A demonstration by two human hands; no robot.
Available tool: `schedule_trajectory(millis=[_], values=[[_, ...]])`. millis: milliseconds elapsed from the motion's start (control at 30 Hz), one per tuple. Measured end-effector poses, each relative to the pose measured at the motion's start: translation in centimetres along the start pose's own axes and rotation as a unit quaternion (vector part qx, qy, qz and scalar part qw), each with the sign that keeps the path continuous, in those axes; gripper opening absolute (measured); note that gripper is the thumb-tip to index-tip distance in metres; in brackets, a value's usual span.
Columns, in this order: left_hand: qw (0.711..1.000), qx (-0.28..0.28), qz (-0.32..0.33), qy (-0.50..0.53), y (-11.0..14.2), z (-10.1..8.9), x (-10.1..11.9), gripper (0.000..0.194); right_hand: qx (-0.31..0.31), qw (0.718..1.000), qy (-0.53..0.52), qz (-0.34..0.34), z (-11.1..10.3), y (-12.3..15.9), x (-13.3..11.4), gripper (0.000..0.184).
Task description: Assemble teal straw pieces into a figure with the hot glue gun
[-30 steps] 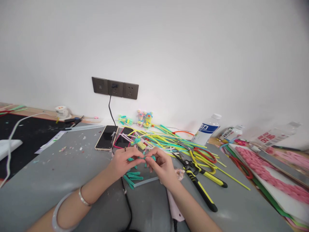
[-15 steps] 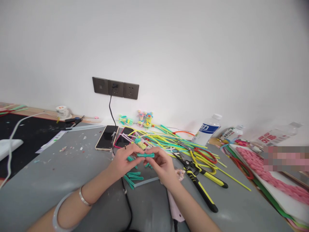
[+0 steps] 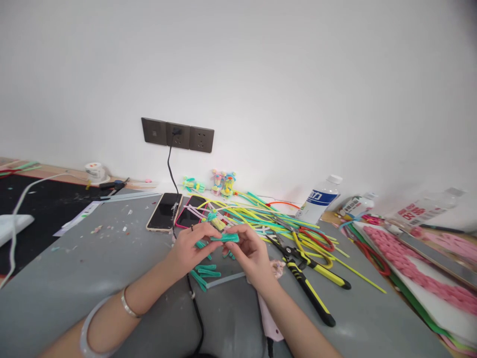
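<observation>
Between my two hands is a short folded piece of teal pipe cleaner point(image 3: 226, 237), held level above the grey table. My left hand point(image 3: 194, 247) pinches its left end, a dark ring on one finger. At the other end, the fingertips of my right hand point(image 3: 250, 251) close on it. Below the hands lie more folded teal pipe cleaner pieces point(image 3: 207, 271) and a thin grey strip point(image 3: 225, 280). Just behind my fingers is a small yellow and teal pipe cleaner figure point(image 3: 215, 220). A pink corded tool point(image 3: 269, 318) lies partly under my right forearm.
Yellow-black pliers point(image 3: 311, 293), red-handled scissors point(image 3: 316, 237) and long pipe cleaners point(image 3: 257, 214) lie to the right, before a bottle point(image 3: 320, 199). Two phones, one a black-screened phone point(image 3: 164, 213), lie behind my left hand. A black cord point(image 3: 197, 313) runs across the grey table.
The teal piece has turned slightly between my fingertips, and its folded strands now show more. Both hands stay in nearly the same place.
</observation>
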State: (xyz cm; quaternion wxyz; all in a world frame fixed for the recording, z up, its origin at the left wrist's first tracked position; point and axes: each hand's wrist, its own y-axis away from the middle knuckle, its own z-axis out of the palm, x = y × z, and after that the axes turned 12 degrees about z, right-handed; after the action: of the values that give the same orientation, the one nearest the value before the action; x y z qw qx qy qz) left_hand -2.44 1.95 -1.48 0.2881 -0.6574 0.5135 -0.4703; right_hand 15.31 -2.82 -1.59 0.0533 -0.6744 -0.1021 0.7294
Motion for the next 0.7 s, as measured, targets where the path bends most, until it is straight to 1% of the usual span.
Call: schedule_trajectory(millis=[67, 133, 233, 333, 467, 567, 700], values=[[1.0, -0.011, -0.028, 0.009, -0.07, 0.0, -0.02, 0.007, 0.025, 1.0, 0.002, -0.013, -0.04, -0.03, 0.12, 0.021], [0.997, -0.034, -0.061, 0.024, -0.15, 0.01, -0.03, 0.013, 0.043, 0.998, 0.024, -0.034, -0.08, -0.04, 0.12, 0.021], [0.992, -0.075, -0.088, 0.042, -0.27, 0.01, 0.02, 0.021, 0.036, 0.996, 0.058, -0.065, -0.1, 0.05, -0.12, 0.016], [0.992, -0.09, -0.072, 0.043, -0.36, 0.0, 0.04, 0.018, 0.02, 0.994, 0.078, -0.068, -0.07, 0.18, -0.45, 0.014], [0.995, -0.083, -0.039, 0.038, -0.46, -0.02, 0.03, 0.014, 0.004, 0.992, 0.109, -0.064, -0.14, 0.25, -0.69, 0.018], [0.996, -0.08, -0.02, 0.025, -0.58, -0.05, 0.06, 0.012, -0.007, 0.99, 0.119, -0.077, -0.24, 0.24, -0.71, 0.02], [0.996, -0.081, -0.012, 0.022, -0.67, -0.03, 0.14, 0.014, -0.005, 0.989, 0.117, -0.09, -0.29, 0.23, -0.71, 0.016]])
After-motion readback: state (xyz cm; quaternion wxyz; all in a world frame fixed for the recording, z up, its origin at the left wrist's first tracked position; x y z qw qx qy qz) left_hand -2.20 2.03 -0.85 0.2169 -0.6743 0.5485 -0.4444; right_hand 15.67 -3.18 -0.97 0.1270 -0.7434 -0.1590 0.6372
